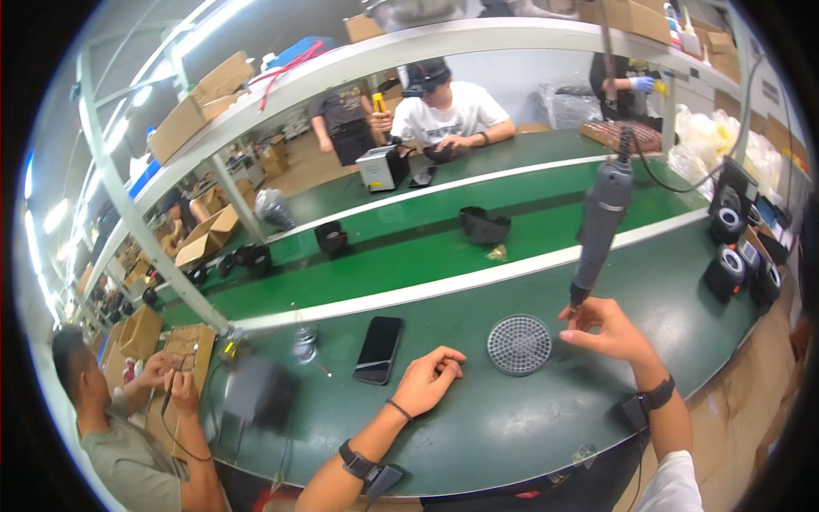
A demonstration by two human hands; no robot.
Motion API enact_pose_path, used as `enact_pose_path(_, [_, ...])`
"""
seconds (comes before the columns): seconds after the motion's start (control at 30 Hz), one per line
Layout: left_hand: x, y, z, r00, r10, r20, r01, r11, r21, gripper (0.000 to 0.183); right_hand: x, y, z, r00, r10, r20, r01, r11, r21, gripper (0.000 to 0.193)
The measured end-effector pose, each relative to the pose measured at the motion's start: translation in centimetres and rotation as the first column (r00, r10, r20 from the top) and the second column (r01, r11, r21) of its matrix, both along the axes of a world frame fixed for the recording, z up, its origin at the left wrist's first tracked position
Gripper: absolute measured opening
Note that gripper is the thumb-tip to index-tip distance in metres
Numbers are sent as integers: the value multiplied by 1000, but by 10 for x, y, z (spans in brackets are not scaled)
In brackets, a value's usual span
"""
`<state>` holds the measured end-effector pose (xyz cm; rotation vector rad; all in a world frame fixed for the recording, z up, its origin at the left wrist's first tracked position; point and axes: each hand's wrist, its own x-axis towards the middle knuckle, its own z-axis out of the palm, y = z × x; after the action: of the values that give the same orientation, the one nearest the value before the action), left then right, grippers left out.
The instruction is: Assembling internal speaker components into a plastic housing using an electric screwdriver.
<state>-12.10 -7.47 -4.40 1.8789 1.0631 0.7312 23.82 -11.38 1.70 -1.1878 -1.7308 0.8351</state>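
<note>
An electric screwdriver, grey with a dark tip, hangs from above over the table. At its lower end my right hand has its thumb and fingers bent close around the tip; whatever they may pinch there is too small to see. My left hand rests on the green table with curled fingers, and its palm is hidden. Between my hands lies a round grey tray with many small holes, touched by neither. A black phone lies left of my left hand.
A blurred dark block and a small clear container stand to the left. Black housings sit on the green belt beyond the white rail. Round-faced black units crowd the right edge. Co-workers sit opposite and at left.
</note>
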Motion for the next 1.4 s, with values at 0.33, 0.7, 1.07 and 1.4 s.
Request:
enact_pose_path(0.33, [-4,0,-2,999,49,-9,-50,998,-48,18,4,10,-1,993,121,-18,-121,991,-48,42])
enact_pose_path(0.7, [-5,2,-8,999,34,24,-34,999,-19,21,5,3,-1,995,47,91,-38,995,-95,46])
enact_pose_path(1.07, [-87,57,136,987,151,-60,-147,988,55,22,-59,-77,6,771,581,260,-517,810,-278,45])
enact_pose_path(1.4, [-304,289,140,358,907,-221,-846,416,335,30,-156,-93,-30,666,352,657,-383,918,-104,86])
